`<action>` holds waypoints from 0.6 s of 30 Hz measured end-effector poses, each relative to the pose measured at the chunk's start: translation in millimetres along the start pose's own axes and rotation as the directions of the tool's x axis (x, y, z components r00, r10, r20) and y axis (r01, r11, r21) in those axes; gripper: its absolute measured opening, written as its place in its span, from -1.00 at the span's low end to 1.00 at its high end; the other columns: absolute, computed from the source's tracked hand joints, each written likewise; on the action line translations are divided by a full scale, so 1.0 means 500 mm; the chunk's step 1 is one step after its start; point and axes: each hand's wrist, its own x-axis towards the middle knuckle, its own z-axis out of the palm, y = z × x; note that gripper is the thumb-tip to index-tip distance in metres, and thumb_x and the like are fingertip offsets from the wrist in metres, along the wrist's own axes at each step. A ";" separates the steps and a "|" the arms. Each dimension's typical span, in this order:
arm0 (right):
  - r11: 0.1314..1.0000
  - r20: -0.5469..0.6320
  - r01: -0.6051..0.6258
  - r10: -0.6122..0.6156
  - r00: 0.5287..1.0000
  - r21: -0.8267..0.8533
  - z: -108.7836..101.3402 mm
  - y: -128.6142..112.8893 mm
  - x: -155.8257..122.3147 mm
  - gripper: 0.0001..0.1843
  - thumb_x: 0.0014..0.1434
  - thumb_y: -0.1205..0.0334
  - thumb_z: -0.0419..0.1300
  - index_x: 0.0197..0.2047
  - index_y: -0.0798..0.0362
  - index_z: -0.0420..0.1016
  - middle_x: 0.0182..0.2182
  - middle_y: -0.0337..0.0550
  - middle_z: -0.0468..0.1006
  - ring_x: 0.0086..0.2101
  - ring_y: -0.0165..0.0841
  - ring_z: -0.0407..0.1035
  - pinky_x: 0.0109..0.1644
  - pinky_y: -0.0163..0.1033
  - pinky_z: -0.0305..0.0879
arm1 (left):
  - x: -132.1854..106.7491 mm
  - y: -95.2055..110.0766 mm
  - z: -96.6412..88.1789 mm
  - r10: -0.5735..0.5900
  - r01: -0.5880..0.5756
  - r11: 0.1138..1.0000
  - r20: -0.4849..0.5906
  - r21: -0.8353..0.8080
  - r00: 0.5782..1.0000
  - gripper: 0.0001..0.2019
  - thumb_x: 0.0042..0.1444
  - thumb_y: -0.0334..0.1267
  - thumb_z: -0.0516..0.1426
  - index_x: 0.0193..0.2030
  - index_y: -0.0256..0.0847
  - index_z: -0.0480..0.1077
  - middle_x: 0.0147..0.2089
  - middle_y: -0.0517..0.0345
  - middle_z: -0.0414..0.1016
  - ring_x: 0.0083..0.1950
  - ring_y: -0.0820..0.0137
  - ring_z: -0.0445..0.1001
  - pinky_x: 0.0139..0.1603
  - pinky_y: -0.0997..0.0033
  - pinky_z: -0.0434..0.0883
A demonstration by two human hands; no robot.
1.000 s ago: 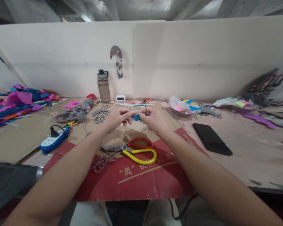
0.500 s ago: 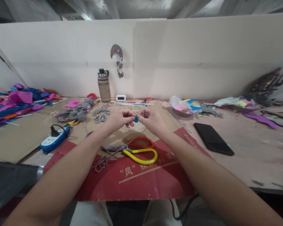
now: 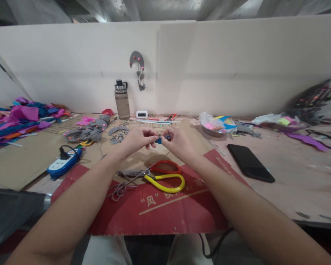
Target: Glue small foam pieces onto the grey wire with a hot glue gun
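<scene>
Between my two hands is a small blue piece (image 3: 159,140), mostly covered by fingertips; its kind is too small to make out. My left hand (image 3: 140,140) pinches it from the left with thumb and forefinger. From the other side my right hand (image 3: 176,140) pinches it too, and something dark and patterned shows among those fingers. Below the hands, scissors (image 3: 165,184) with one red and one yellow handle lie on a red and brown cardboard sheet (image 3: 160,221). A tangled grey cord (image 3: 120,190) lies against their blades.
Grey felt cutouts (image 3: 118,134) and a grey pile with pink dots (image 3: 85,132) lie left, near a power strip (image 3: 63,165). A bottle (image 3: 122,101) stands at the back. To the right are a phone (image 3: 249,162) and a bowl of scraps (image 3: 216,130).
The fingers have shifted slightly around the blue piece, so less of it shows. More of the dark patterned bit is visible in my right hand. Everything else lies as before.
</scene>
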 end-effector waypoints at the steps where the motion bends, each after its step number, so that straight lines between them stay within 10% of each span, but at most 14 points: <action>1: 1.000 -0.004 0.003 -0.003 1.000 -0.007 0.000 0.000 0.000 -0.90 0.01 0.24 0.10 -0.42 0.03 0.42 -0.49 -0.23 0.47 -0.48 -0.42 0.26 -0.41 -0.32 0.08 | 0.000 -0.001 0.001 0.002 -0.002 1.000 0.009 -0.010 1.000 -0.78 0.01 -0.17 0.18 -0.31 -0.30 0.51 -0.50 0.08 0.53 -0.53 0.48 0.45 -0.50 0.51 0.41; 18: 0.992 0.025 0.070 -0.067 0.997 -0.105 0.007 -0.009 -0.006 -0.89 0.12 0.26 0.07 -0.37 0.02 0.41 -0.41 -0.17 0.47 -0.36 -0.36 0.32 -0.30 -0.27 0.14 | 0.001 -0.007 0.007 -0.022 0.022 1.000 -0.008 0.009 1.000 -0.84 0.02 -0.27 0.14 -0.32 -0.32 0.46 -0.50 0.05 0.54 -0.50 0.44 0.50 -0.45 0.50 0.45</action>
